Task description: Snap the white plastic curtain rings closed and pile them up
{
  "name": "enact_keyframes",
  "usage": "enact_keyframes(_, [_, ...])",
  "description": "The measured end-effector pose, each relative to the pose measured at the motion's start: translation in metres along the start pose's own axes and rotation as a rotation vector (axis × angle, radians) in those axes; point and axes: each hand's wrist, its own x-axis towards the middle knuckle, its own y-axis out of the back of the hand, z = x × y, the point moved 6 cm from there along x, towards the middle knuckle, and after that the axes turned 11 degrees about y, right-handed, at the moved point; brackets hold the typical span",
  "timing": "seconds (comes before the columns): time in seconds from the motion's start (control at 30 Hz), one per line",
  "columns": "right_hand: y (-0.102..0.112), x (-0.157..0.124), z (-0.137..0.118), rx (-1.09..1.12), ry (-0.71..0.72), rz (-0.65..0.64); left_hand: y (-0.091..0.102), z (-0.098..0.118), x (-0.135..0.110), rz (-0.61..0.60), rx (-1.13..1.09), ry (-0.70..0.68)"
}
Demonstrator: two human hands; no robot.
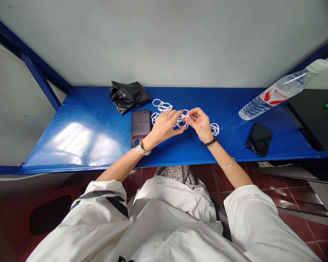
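Several white rings (156, 103) lie in a loose pile on the blue tabletop. Over that pile is my left hand (165, 127), palm down, its fingers stretched out and its thumb held apart; the rings under it are partly hidden. My right hand (200, 124) pinches a white ring (186, 115) between thumb and fingertips, close to the left fingertips. Just right of the right wrist, a smaller group of white rings (215, 129) lies together on the table, partly behind the hand.
A lit phone (141, 127) lies left of my left hand, with a crumpled black plastic bag (129, 96) behind it. To the right are a water bottle (278, 92) and a dark phone (259, 139). The blue table (120, 149) meets a grey wall (164, 43).
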Motion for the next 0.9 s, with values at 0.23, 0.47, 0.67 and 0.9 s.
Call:
enact_keyframes(0.23, [0.001,0.000,0.001,-0.014,0.002,-0.008,0.001,0.001,0.000,0.013,0.012,-0.016])
enact_keyframes(0.47, [0.001,0.000,0.000,-0.049,0.007,-0.016,0.000,0.000,0.001,-0.020,-0.014,0.006])
enact_keyframes(0.67, [0.005,0.001,0.000,-0.038,0.027,0.023,0.001,-0.003,0.001,-0.034,-0.094,0.043])
enact_keyframes(0.9, [0.005,0.002,-0.003,-0.052,0.005,0.007,0.004,-0.014,0.002,-0.018,-0.287,0.078])
